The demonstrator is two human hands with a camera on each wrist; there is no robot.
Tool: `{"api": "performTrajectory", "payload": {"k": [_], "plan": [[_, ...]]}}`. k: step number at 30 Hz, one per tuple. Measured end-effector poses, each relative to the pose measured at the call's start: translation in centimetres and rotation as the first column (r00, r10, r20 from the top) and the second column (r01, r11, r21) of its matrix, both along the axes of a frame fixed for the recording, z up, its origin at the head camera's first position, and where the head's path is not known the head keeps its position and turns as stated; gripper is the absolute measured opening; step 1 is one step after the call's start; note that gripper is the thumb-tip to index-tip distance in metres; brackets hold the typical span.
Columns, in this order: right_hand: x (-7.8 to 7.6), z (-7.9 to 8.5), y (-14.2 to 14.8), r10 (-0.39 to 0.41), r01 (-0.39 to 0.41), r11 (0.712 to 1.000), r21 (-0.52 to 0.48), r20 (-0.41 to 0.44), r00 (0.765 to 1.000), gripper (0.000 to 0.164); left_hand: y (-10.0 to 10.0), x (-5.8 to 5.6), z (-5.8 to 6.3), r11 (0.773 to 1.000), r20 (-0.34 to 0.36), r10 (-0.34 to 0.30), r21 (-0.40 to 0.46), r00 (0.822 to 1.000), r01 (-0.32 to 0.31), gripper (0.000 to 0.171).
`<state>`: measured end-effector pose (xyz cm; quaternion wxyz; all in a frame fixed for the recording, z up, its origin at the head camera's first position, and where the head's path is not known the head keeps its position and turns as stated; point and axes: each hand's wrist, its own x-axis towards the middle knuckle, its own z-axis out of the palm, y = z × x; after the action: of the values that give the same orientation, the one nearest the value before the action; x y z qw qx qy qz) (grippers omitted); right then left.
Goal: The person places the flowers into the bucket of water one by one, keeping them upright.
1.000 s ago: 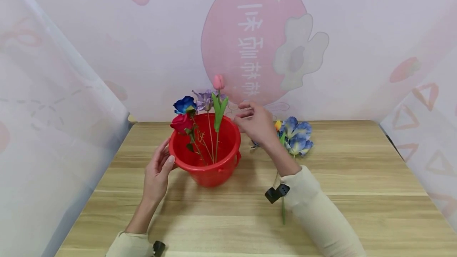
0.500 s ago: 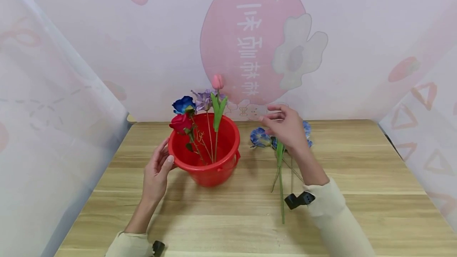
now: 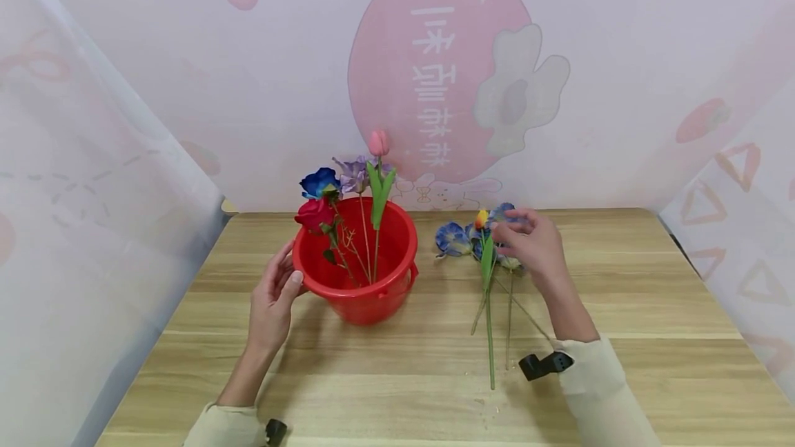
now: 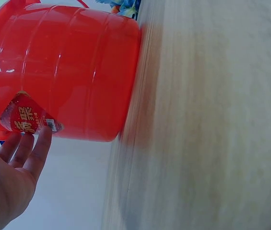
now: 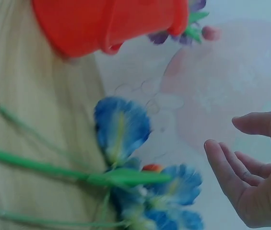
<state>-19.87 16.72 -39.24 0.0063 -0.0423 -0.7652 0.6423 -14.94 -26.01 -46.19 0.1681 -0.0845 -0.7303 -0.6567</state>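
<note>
A red plastic bucket point(image 3: 366, 305) stands left of centre on the wooden table. My left hand point(image 3: 271, 305) is at its left side, thumb at the rim and nearly straight fingers against the outer wall by a dark red label point(image 4: 27, 115). In the bucket stand a blue rose point(image 3: 319, 183), a red rose point(image 3: 315, 214), a purple flower point(image 3: 354, 174) and a pink tulip point(image 3: 379, 143). My right hand point(image 3: 535, 243) hovers over blue flowers point(image 3: 453, 239) on the table, thumb and fingers apart in the right wrist view, holding nothing. An orange-yellow tulip point(image 3: 482, 219) lies beside its fingertips.
Green stems point(image 3: 491, 350) of the lying flowers reach toward the table's front. Small pale crumbs point(image 3: 487, 409) lie on the wooden tabletop point(image 3: 385, 392). Behind the table hangs a pink and white printed backdrop point(image 3: 279, 88), with more cloth at both sides.
My right hand has moved from beside the bucket rim rightward and down to the blue flowers, uncovering the orange-yellow tulip. My left hand and the bucket stay nearly in place.
</note>
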Motion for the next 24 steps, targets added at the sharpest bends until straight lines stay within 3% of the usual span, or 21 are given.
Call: {"api": "performTrajectory", "payload": {"k": [12,24], "plan": [[-0.5,-4.1,1.4,-0.055,0.059,0.998,-0.028,0.126,0.991,0.057,0.0,0.1,-0.3,1.000,0.003,0.011,-0.011,1.000,-0.011,0.053],[-0.9,-5.6,1.4,-0.034,0.032,0.999,0.022,0.148,0.988,0.057,0.0,0.0,0.0,1.000,0.007,0.012,-0.006,1.000,-0.012,0.053]]}}
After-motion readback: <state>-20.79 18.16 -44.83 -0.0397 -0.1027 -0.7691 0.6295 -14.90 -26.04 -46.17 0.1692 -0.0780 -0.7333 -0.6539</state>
